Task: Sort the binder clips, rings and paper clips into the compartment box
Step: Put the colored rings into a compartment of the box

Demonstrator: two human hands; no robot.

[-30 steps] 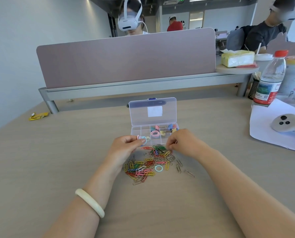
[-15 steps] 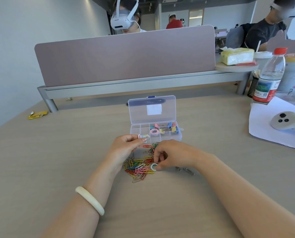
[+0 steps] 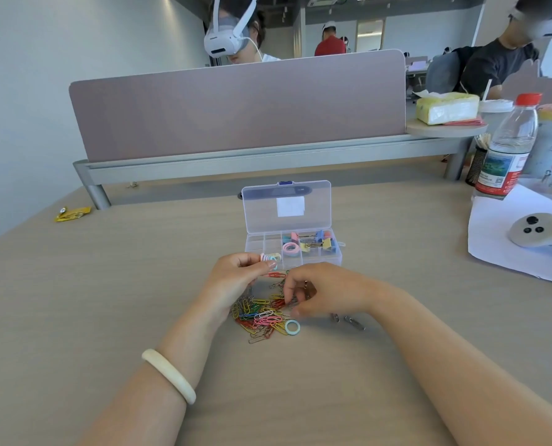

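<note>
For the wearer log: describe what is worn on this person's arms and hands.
Left hand and right hand are ungloved, and no sleeves show on either forearm. A plain, smooth, cream-white bangle circles the left wrist. No watch or cables are visible.

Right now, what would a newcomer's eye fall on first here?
The bright pile of paper clips in the middle of the table stands out, just in front of the clear box with its lid up. The left hand pinches a few rings at the box's near edge, while the right hand reaches into the pile. One blue ring lies alone at the pile's near right.
</note>
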